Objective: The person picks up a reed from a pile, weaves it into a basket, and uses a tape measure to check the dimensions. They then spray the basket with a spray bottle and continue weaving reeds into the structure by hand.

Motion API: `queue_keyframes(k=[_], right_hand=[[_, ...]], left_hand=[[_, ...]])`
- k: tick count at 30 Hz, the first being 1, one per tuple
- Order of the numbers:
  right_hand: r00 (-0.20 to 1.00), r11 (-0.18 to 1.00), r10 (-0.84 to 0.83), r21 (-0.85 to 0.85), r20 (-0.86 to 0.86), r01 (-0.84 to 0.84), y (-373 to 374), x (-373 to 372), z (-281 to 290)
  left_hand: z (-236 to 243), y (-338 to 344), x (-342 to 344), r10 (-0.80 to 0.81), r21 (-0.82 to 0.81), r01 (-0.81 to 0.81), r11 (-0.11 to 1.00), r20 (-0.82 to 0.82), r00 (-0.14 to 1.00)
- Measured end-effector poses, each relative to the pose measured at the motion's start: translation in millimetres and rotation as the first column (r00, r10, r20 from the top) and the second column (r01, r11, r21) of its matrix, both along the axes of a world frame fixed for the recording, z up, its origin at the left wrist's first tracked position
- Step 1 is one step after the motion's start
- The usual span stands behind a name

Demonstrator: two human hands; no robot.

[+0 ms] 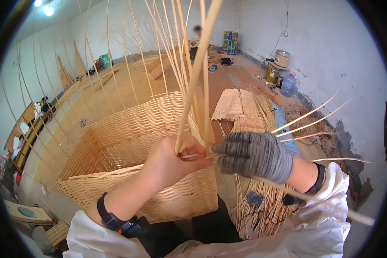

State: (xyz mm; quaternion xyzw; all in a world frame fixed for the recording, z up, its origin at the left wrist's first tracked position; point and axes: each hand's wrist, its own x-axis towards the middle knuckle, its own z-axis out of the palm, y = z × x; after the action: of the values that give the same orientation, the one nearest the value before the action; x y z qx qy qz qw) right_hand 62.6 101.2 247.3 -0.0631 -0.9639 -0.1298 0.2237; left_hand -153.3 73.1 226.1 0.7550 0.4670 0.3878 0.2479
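Observation:
A rectangular wicker basket (180, 195) rests in front of me, with tall upright stakes (198, 64) rising from its rim. At its near right corner, my bare left hand (165, 159) pinches thin wicker rods between thumb and fingers, beside a thick stake. My right hand (256, 155), in a grey striped glove, is closed around wicker rods (307, 124) whose loose ends fan out to the right. The fingertips of both hands nearly meet at the corner. My left hand and wrist cover part of the near rim.
Flat woven panels (228, 104) lie beyond my right hand. A pile of loose rods (266, 210) is on the floor at my right. By the right wall stand a water bottle (289, 85) and a gold bucket (271, 74). Another person (196, 41) sits far back.

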Motion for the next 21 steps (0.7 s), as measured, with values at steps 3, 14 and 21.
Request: queue_keyframes(k=[3, 14, 21], right_hand=[[0.996, 0.983, 0.039, -0.177, -0.077, -0.052, 5, -1, 9], [0.969, 0.4, -0.23, -0.9, 0.086, 0.175, 42, -25, 37], [0.955, -0.079, -0.166, -0.969, 0.245, 0.235, 78, -35, 9]], left_hand=[[-7, 3, 3, -0.025, 0.127, 0.019, 0.992, 0.044, 0.999], [-4, -3, 8, 0.005, 0.2, -0.004, 0.98, -0.002, 1.0], [-12, 2, 10, -0.001, 0.215, -0.01, 0.976, 0.053, 0.999]])
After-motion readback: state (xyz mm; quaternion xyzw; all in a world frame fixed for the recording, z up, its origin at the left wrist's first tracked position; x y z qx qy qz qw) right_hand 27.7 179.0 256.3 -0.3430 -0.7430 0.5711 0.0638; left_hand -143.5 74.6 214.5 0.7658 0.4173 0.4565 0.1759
